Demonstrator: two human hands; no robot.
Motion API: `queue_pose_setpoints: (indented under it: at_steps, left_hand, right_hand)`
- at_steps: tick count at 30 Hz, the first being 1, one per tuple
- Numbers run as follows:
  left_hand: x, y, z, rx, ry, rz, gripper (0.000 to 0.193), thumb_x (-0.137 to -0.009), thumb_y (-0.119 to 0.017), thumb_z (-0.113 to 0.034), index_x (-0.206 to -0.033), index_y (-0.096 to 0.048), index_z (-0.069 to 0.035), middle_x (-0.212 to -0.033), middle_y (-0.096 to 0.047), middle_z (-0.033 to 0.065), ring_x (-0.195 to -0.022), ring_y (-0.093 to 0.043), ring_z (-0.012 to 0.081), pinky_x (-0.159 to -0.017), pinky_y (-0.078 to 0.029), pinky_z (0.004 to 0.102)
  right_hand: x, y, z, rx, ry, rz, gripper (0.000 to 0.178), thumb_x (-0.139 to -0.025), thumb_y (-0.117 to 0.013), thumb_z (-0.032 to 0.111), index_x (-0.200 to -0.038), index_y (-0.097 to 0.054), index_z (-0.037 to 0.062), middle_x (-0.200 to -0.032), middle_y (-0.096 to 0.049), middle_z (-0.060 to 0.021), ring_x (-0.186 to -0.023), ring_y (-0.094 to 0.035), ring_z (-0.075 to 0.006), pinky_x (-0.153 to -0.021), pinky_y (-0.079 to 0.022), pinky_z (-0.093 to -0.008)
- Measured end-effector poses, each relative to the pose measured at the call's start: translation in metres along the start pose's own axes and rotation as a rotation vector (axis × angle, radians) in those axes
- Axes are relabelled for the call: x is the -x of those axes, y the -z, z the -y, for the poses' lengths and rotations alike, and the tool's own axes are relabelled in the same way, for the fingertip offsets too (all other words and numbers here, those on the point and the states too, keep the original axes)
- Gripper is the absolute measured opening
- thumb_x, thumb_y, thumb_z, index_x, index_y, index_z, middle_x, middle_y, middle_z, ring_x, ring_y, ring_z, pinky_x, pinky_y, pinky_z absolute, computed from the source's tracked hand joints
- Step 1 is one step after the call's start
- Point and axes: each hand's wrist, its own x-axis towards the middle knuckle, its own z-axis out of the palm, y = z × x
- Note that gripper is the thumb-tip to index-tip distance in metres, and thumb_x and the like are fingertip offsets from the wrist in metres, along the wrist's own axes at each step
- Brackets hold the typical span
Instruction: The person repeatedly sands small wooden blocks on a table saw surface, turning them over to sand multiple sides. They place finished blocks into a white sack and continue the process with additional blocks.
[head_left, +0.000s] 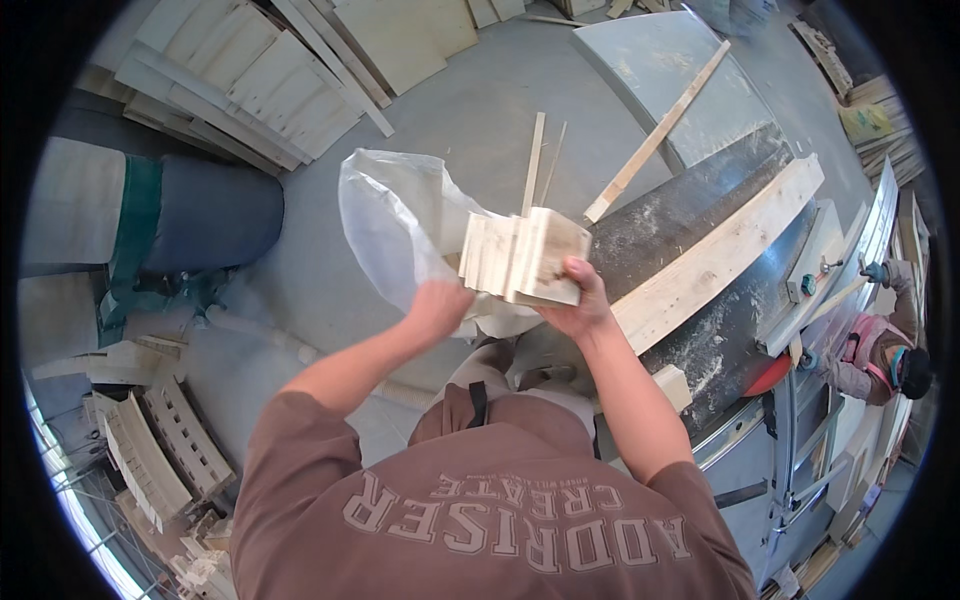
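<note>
My right hand (582, 298) grips a stack of short, pale wooden blocks (530, 255) from its right side, thumb on the top face. The pieces are pressed together and their ends are uneven. My left hand (440, 305) is closed at the lower left of the stack, slightly blurred, its fingertips partly hidden. It appears to grip the side of a translucent plastic bag (385, 205), whose wide mouth gapes on the left. The stack covers part of the bag; whether any blocks are inside it cannot be seen.
On the right stands a dusty machine table (650, 255) bearing a long plank (730, 255). A wooden strip (660, 130) leans near a grey panel (670, 80). Beyond the machine, a gloved person (875, 350) works. Wooden panels (230, 80) and a blue-grey dust bag (210, 215) are left.
</note>
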Motion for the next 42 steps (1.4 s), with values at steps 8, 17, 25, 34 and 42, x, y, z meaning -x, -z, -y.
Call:
queue_pose_setpoints:
  at_steps: [8, 17, 25, 34, 42]
  left_hand:
    - [0.083, 0.03, -0.037, 0.1, -0.108, 0.139, 0.007, -0.083, -0.072, -0.015, -0.083, -0.075, -0.009, -0.078, -0.076, 0.0136, -0.076, -0.078, 0.0347, -0.064, -0.06, 0.0476]
    - [0.085, 0.03, -0.032, 0.183, -0.156, 0.066, 0.004, -0.078, -0.073, -0.01, -0.079, -0.073, -0.006, -0.077, -0.076, 0.0158, -0.074, -0.077, 0.0357, -0.063, -0.059, 0.0492]
    - [0.065, 0.051, -0.024, 0.131, -0.08, 0.14, 0.026, -0.087, -0.083, -0.032, -0.087, -0.076, -0.007, -0.079, -0.075, 0.0175, -0.078, -0.075, 0.0405, -0.07, -0.059, 0.0518]
    - [-0.02, 0.109, -0.083, 0.358, 0.068, -0.157, 0.045, -0.09, -0.085, -0.041, -0.115, -0.08, -0.003, -0.089, -0.078, 0.0139, -0.085, -0.075, 0.0365, -0.076, -0.058, 0.0466]
    - [-0.08, 0.115, -0.211, 0.767, -0.252, -0.382, 0.021, -0.099, -0.078, -0.02, -0.106, -0.079, 0.0, -0.086, -0.079, 0.0142, -0.072, -0.074, 0.0233, -0.069, -0.057, 0.0358]
  right_hand:
    - [-0.108, 0.012, -0.058, 1.054, -0.234, -0.061, 0.132, -0.079, -0.091, 0.042, -0.174, -0.009, 0.0012, -0.158, -0.044, -0.0285, -0.143, -0.053, -0.0446, -0.124, -0.041, -0.0504]
    - [-0.075, 0.036, -0.104, 1.942, -0.299, -0.083, 0.114, -0.083, -0.087, 0.056, -0.167, -0.034, -0.003, -0.17, -0.031, -0.0362, -0.156, -0.039, -0.0478, -0.129, -0.035, -0.0484]
    - [0.086, -0.002, -0.039, 1.841, 0.552, -0.582, 0.041, -0.097, -0.078, 0.022, -0.128, -0.065, -0.0005, -0.126, -0.064, -0.019, -0.12, -0.063, -0.0401, -0.102, -0.052, -0.0473]
    - [0.227, 0.035, -0.043, 1.489, 0.441, -1.172, 0.028, -0.099, -0.077, 0.024, -0.114, -0.067, 0.0024, -0.11, -0.068, -0.0146, -0.1, -0.071, -0.0315, -0.087, -0.057, -0.0436]
    - [0.302, 0.054, -0.055, 1.345, 0.582, -1.437, 0.027, -0.1, -0.076, 0.024, -0.113, -0.067, 0.0022, -0.106, -0.069, -0.013, -0.096, -0.07, -0.0301, -0.085, -0.057, -0.0435]
